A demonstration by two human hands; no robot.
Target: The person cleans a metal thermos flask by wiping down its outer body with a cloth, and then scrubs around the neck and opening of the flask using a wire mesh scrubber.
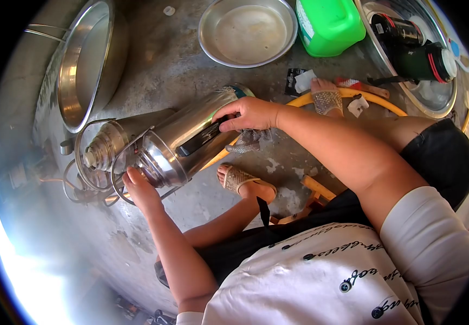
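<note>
A shiny steel thermos flask is tilted in front of me, its open-looking neck towards the lower left. My right hand is closed around its black side handle. At the neck end, my left hand grips the flask near the rim, with its fingertips partly hidden. A wire carrying handle loops around that end. Below my right hand hangs a grey mesh cloth, and I cannot tell whether the hand touches it. Beside the flask, to the left, lies a second steel thermos flask with a pale stopper.
A large steel pan leans at the left. A metal basin and a green plastic jug stand at the back. To the right, a wide basin holds dark bottles. A yellow hose curves across the floor near my sandalled feet.
</note>
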